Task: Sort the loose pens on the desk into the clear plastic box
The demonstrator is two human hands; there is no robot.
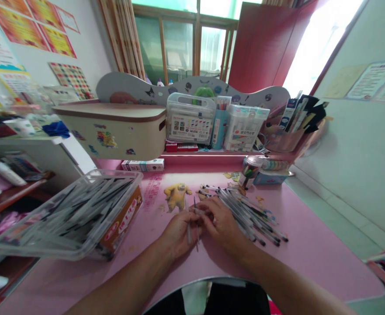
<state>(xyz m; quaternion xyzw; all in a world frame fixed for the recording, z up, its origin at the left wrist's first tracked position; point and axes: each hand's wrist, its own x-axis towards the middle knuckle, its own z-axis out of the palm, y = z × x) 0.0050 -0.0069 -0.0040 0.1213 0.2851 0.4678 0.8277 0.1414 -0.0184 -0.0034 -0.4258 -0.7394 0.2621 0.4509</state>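
Note:
My left hand (178, 234) is closed around a thin grey pen (189, 232) that stands nearly upright over the pink desk (310, 258). My right hand (220, 221) meets it from the right, fingers pinched on the top of the same pen or a small part of it; I cannot tell which. A loose pile of several grey pens (247, 210) lies just right of my right hand. A clear plastic box (71, 214) full of several more pens sits to the left of my left hand.
A cream lidded bin (113, 131), marker cases (189, 118), a blue pen cup (219, 124) and a small jar (249, 170) line the back of the desk. A cluttered shelf stands at left, a pale wall at right.

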